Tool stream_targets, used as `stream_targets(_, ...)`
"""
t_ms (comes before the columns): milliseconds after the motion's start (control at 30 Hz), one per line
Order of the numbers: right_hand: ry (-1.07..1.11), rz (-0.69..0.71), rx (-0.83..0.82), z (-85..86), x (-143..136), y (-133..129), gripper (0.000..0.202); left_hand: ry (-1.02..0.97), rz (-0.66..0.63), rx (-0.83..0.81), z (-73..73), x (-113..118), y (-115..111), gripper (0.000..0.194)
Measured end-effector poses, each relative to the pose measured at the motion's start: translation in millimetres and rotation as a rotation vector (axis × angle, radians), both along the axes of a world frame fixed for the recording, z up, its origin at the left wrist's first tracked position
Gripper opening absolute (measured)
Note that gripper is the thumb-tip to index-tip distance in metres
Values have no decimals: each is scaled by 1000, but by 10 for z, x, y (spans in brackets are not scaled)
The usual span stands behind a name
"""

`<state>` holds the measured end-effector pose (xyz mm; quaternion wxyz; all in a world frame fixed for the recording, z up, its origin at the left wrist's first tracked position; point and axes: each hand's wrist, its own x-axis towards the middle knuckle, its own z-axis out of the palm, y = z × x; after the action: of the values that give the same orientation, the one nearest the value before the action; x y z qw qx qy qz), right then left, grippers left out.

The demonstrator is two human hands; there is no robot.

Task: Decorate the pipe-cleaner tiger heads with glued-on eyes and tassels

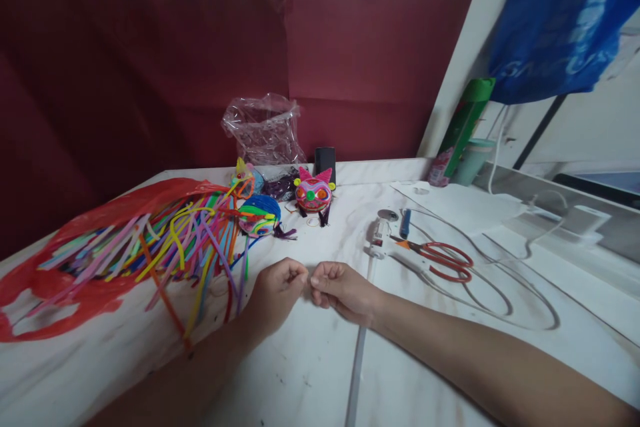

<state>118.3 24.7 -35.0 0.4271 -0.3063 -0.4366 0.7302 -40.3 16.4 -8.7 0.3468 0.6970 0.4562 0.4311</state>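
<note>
Bringing both hands to mid-table, you've got your L hand (277, 290) and R hand (345, 287) facing each other, fingertips nearly meeting just above the white table (310, 373). On each, thumb & fingers are pressed together in a pinch; can't tell if anything tiny sits btwn them. Nearest your L hand: the multicolored pipe cleaners (175, 240), a loose heap on an open red plastic bag (145, 199) to the L, w/ some ends hanging over your L forearm side. Just beyond, at the heap's R end, there's a round blue-topped ornament (263, 207) w/ dark tassels; behind it, a smaller yellow-topped figure (241, 170). R of those, an animal-face ornament (314, 195) w/ pink ears & green nose stands upright in front of a black block (326, 157). A crumpled clear bag (263, 127) is up vs. the maroon backdrop (375, 60). Past your R hand: a white corded tool (381, 228), prob. a glue gun, a small blue item (406, 222) just beside it, & red-handled scissors (431, 253) lying across its handle. Far R corner: green can (463, 120) + mint cup (475, 160), side by side.
</note>
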Motion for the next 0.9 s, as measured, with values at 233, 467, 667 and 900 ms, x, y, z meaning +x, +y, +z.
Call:
stream_targets(233, -563, -339, 694, 49, 96, -32, 26, 47, -34, 12, 29, -13, -21, 19)
stream_targets(467, -761, -368, 1029, 38, 148, -45, 24, 215, -108, 169, -8, -66, 16, 19)
stream_targets(667, -799, -310, 1110, 3, 132, -56, 22, 373, -174, 282, -27, -105, 44, 13)
stream_targets(900, -538, -298, 594, -28, 85, 3, 27, 48, -123, -120, -3, -40, 44, 20)
